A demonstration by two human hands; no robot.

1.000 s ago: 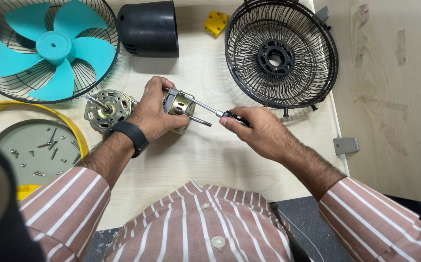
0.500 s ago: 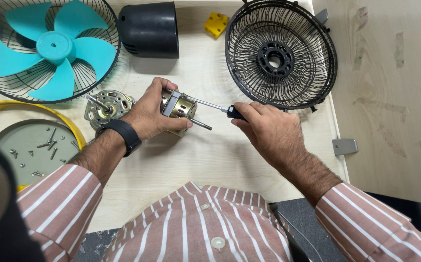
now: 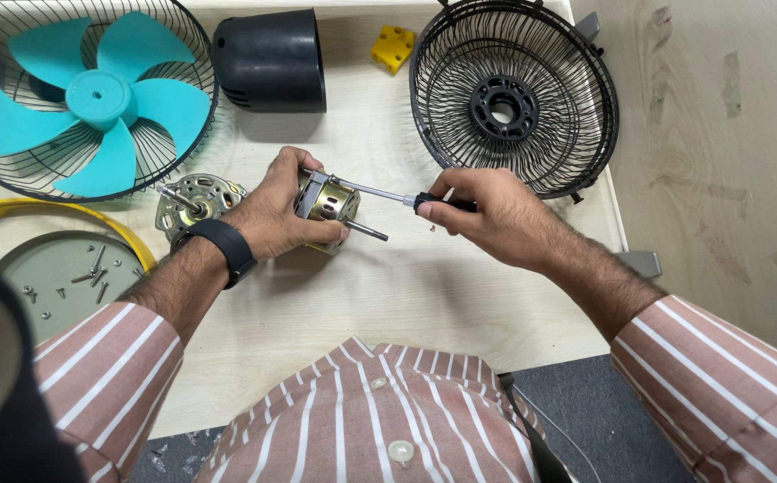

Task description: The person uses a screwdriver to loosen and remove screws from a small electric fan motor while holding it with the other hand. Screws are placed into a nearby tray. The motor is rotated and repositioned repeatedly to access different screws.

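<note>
Fingers of the left hand (image 3: 276,210) are gripping the motor (image 3: 327,202). Right hand (image 3: 487,215) is gripping the screwdriver (image 3: 406,199), its shaft lying level and pointing left into the motor's bracket.

Left hand (image 3: 276,210) grips brass-coloured motor (image 3: 330,204), shaft pointing toward the person. Right hand (image 3: 487,215) holds screwdriver (image 3: 406,199), tip at motor's metal bracket. Second motor part (image 3: 193,201) just left of the wrist; teal fan blade (image 3: 102,98) in a grille, far left
</note>
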